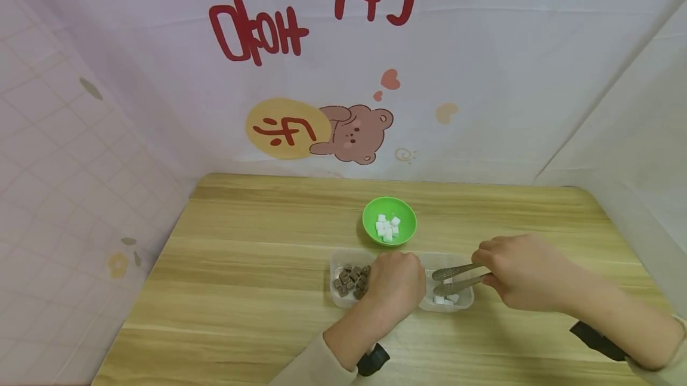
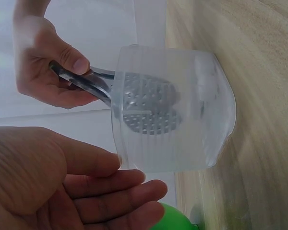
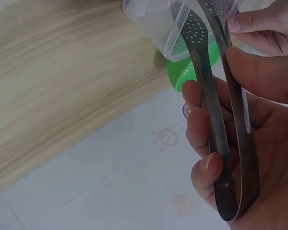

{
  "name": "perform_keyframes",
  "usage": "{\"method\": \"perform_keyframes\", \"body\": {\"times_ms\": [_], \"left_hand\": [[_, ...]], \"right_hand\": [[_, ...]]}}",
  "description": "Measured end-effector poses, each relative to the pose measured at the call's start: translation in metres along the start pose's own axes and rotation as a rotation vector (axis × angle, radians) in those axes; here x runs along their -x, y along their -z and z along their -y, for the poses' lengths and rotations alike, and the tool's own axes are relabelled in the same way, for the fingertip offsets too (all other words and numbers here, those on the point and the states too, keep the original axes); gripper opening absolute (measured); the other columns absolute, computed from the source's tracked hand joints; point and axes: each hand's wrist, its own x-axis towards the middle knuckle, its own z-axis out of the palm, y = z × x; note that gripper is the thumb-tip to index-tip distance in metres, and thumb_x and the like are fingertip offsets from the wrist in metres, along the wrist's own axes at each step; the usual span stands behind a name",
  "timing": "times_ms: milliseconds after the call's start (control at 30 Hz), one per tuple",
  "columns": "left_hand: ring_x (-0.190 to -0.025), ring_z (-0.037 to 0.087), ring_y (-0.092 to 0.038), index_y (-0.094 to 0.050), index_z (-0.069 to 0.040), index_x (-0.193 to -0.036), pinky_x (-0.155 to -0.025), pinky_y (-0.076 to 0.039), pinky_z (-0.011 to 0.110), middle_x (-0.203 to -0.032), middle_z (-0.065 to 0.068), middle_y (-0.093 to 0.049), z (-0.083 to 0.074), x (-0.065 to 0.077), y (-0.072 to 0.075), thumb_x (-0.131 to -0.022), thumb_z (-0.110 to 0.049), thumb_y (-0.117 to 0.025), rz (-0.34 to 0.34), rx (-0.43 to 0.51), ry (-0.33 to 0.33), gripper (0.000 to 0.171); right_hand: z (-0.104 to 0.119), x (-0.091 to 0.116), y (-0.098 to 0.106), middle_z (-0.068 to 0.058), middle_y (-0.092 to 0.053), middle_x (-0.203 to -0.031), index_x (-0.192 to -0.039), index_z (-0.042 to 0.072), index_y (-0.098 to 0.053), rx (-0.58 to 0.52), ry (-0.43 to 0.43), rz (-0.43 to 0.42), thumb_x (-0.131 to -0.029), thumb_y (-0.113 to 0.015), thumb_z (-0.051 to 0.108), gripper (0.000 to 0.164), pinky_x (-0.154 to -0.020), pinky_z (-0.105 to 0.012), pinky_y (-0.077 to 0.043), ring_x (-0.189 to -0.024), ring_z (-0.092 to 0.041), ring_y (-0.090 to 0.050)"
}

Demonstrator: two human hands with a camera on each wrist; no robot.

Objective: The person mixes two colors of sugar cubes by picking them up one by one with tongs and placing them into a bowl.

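My right hand [image 1: 528, 272] grips metal tongs [image 3: 209, 91] with perforated tips. The tips stand apart inside the right part of a clear plastic container [image 1: 466, 304], above several white cubes [image 1: 443, 300]. At the container's middle, my left hand [image 1: 394, 287] pinches the rim between thumb and fingers. Brown cubes [image 1: 350, 278] lie in the left part, some hidden by that hand. Because the hand covers the middle, I cannot tell whether this is one divided container or two side by side. Behind stands a green bowl [image 1: 370, 210] holding several white cubes [image 1: 387, 228].
Everything rests on a wood-grain table [image 1: 241, 255]. A white printed cloth [image 1: 472, 76] hangs along its far edge, and pale cloth walls rise at both sides. Dark wrist straps [image 1: 373, 360] show on both arms.
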Motion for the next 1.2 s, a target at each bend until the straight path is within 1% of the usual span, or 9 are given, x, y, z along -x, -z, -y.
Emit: {"method": "perform_keyframes", "body": {"times_ms": [167, 400, 567, 700, 800, 900, 1000, 1100, 1200], "left_hand": [[-0.051, 0.013, -0.049, -0.047, -0.018, -0.051, -0.056, -0.04, 0.027, -0.052, -0.005, -0.047, 0.0, 0.0, 0.002, -0.093, -0.014, -0.068, 0.0, -0.006, -0.007, 0.047], [-0.052, 0.014, -0.05, -0.046, -0.018, -0.051, -0.053, -0.039, 0.027, -0.052, -0.005, -0.047, 0.001, 0.0, 0.002, -0.093, -0.014, -0.068, 0.006, -0.001, 0.0, 0.047], [-0.053, 0.015, -0.051, -0.048, -0.018, -0.051, -0.052, -0.038, 0.027, -0.053, -0.004, -0.049, -0.001, 0.0, 0.003, -0.092, -0.014, -0.068, 0.012, -0.004, 0.011, 0.046], [-0.053, 0.015, -0.052, -0.05, -0.018, -0.051, -0.051, -0.038, 0.028, -0.053, -0.004, -0.051, -0.002, 0.0, 0.003, -0.091, -0.014, -0.07, 0.012, -0.008, 0.01, 0.045], [-0.053, 0.014, -0.053, -0.05, -0.018, -0.051, -0.052, -0.039, 0.028, -0.053, -0.004, -0.052, -0.002, 0.001, 0.003, -0.09, -0.014, -0.071, 0.002, -0.018, 0.003, 0.044], [-0.052, 0.014, -0.052, -0.049, -0.018, -0.051, -0.052, -0.039, 0.027, -0.053, -0.004, -0.051, -0.002, 0.0, 0.003, -0.09, -0.014, -0.07, 0.003, -0.015, 0.003, 0.044], [-0.052, 0.015, -0.051, -0.049, -0.018, -0.051, -0.051, -0.038, 0.028, -0.053, -0.004, -0.05, -0.001, 0.0, 0.003, -0.091, -0.014, -0.07, 0.003, -0.007, 0.003, 0.045], [-0.053, 0.016, -0.051, -0.051, -0.017, -0.052, -0.052, -0.038, 0.028, -0.053, -0.003, -0.052, -0.002, 0.0, 0.002, -0.092, -0.016, -0.07, 0.002, -0.009, 0.007, 0.044], [-0.053, 0.016, -0.052, -0.054, -0.017, -0.052, -0.053, -0.039, 0.028, -0.054, -0.003, -0.054, -0.002, 0.001, 0.002, -0.092, -0.016, -0.07, 0.001, -0.021, 0.009, 0.043]], "right_hand": [[0.005, -0.004, 0.0, 0.018, -0.044, -0.07, -0.077, 0.022, -0.06, -0.005, 0.006, 0.041, -0.071, -0.088, 0.015, 0.029, -0.049, -0.026, -0.037, -0.059, 0.001, -0.038], [0.009, -0.009, -0.005, 0.017, -0.042, -0.068, -0.072, 0.021, -0.056, 0.009, 0.065, 0.078, -0.071, -0.086, 0.015, 0.031, -0.05, -0.027, -0.039, -0.059, 0.0, -0.037], [0.01, -0.009, -0.008, 0.015, -0.044, -0.067, -0.072, 0.02, -0.058, 0.009, 0.091, 0.065, -0.07, -0.088, 0.012, 0.031, -0.05, -0.027, -0.042, -0.059, -0.001, -0.039], [0.009, -0.007, -0.011, 0.014, -0.044, -0.067, -0.072, 0.019, -0.059, 0.044, 0.102, 0.054, -0.07, -0.09, 0.014, 0.032, -0.05, -0.028, -0.043, -0.058, -0.002, -0.041], [0.008, -0.005, -0.013, 0.014, -0.046, -0.068, -0.074, 0.019, -0.061, 0.049, 0.11, 0.043, -0.071, -0.09, 0.015, 0.03, -0.051, -0.028, -0.044, -0.059, -0.003, -0.043], [0.005, -0.002, -0.014, 0.015, -0.047, -0.07, -0.077, 0.018, -0.062, 0.025, 0.098, 0.013, -0.073, -0.09, 0.013, 0.028, -0.052, -0.026, -0.044, -0.06, -0.001, -0.042], [0.0, 0.002, -0.014, 0.017, -0.047, -0.072, -0.081, 0.019, -0.064, -0.027, 0.076, -0.044, -0.074, -0.089, 0.009, 0.028, -0.051, -0.024, -0.041, -0.062, 0.003, -0.039], [-0.006, 0.006, -0.015, 0.019, -0.048, -0.075, -0.084, 0.019, -0.065, -0.069, 0.067, -0.129, -0.072, -0.088, 0.006, 0.029, -0.05, -0.021, -0.038, -0.063, 0.007, -0.036], [-0.011, 0.009, -0.014, 0.018, -0.054, -0.078, -0.089, 0.017, -0.07, -0.093, 0.071, -0.22, -0.072, -0.087, 0.006, 0.027, -0.05, -0.019, -0.037, -0.064, 0.009, -0.038]]}}
